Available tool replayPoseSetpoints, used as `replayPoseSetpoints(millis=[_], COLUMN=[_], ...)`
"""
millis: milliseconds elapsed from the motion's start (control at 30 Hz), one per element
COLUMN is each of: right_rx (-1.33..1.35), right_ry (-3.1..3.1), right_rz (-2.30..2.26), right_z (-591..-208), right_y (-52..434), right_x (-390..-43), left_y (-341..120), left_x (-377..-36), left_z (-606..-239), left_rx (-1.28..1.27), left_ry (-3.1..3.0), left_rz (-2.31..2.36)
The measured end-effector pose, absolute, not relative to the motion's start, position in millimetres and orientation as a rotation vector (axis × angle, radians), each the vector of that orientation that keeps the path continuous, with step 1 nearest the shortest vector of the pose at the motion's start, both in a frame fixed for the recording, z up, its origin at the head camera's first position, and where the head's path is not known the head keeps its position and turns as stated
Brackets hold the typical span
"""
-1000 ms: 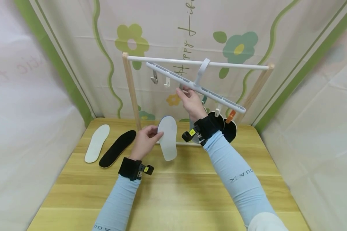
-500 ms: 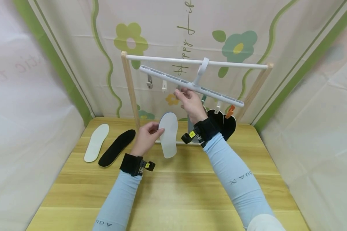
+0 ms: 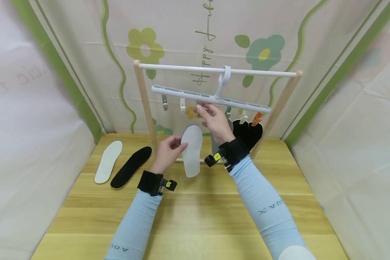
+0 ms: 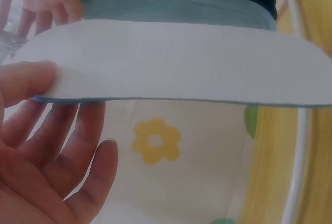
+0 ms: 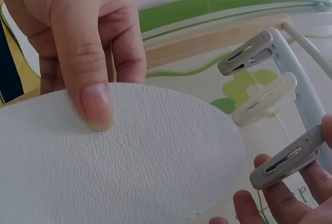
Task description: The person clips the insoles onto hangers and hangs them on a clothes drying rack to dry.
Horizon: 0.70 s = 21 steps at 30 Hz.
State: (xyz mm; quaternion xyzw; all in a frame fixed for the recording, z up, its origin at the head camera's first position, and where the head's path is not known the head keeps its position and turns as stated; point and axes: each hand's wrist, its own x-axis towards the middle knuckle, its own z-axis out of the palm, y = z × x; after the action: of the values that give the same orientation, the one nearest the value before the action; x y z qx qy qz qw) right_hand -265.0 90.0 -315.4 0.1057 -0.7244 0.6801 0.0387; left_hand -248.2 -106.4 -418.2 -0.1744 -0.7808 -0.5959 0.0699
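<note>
Head view: bare wooden surface [image 3: 195,216] lies nearest. Above it, the left hand [image 3: 167,153] pinches a white foam insole [image 3: 192,150] at its edge, thumb on top. Just beyond, right-hand fingers [image 3: 211,112] grip a grey clip [image 5: 282,164] under the white plastic hanger bar [image 3: 182,94].

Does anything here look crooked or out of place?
The clip hanger hangs tilted on the white rail, its right end lower, where dark insoles are already clipped. Nothing looks spilled or damaged.
</note>
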Motion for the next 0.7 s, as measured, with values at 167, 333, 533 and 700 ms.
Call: replayPoseSetpoints(millis=[167, 333, 533, 700], right_rx=[0.411, 0.478, 0.453, 0.403], right_ry=[-2.213, -2.187, -2.158, -2.13], right_rz=[2.071, 2.095, 2.105, 2.102], right_z=[-316, -317, -315, -316], right_y=[89, 87, 87, 88], right_x=[-260, -256, -249, -247], left_y=[-102, -99, -95, -92], left_x=[-248, -245, -244, -243], left_z=[-419, -416, -414, -412], left_rx=[-0.498, -0.489, -0.495, -0.476], left_ry=[-2.381, -2.406, -2.44, -2.461], left_rz=[-1.781, -1.773, -1.718, -1.699])
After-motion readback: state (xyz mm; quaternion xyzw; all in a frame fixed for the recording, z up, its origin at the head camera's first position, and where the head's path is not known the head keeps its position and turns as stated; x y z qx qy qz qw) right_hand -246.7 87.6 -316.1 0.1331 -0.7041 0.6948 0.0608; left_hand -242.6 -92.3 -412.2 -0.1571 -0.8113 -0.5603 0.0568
